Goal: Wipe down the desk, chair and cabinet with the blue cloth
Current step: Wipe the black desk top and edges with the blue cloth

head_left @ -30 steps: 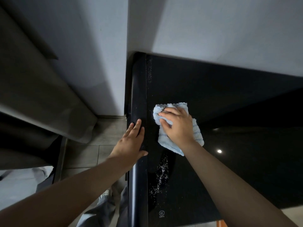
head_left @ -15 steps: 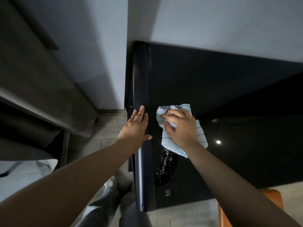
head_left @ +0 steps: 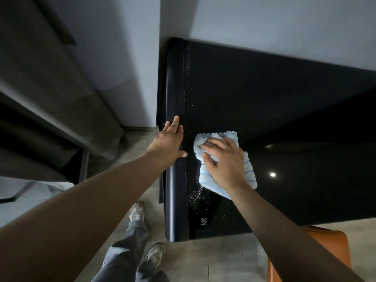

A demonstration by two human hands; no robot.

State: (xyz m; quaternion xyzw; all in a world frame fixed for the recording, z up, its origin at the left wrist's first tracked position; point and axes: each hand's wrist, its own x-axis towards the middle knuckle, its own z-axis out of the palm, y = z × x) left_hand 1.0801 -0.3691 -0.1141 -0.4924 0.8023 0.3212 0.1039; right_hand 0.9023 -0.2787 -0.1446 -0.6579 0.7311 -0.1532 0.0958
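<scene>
At frame centre, the right hand presses the crumpled blue cloth flat onto the glossy black desk, fingers clutching its folds. The left hand lies open-palmed on the desk's rounded left edge, grasping nothing, with white specks scattered just below the cloth.

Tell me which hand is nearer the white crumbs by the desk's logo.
Right. The right hand presses the blue cloth just above the crumbs; the left hand rests farther up on the desk's edge.

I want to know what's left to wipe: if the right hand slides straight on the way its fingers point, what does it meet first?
The right hand points up-left across the desk. First it would likely meet the left hand resting on the desk's rounded edge; the gap between them is bare.
</scene>
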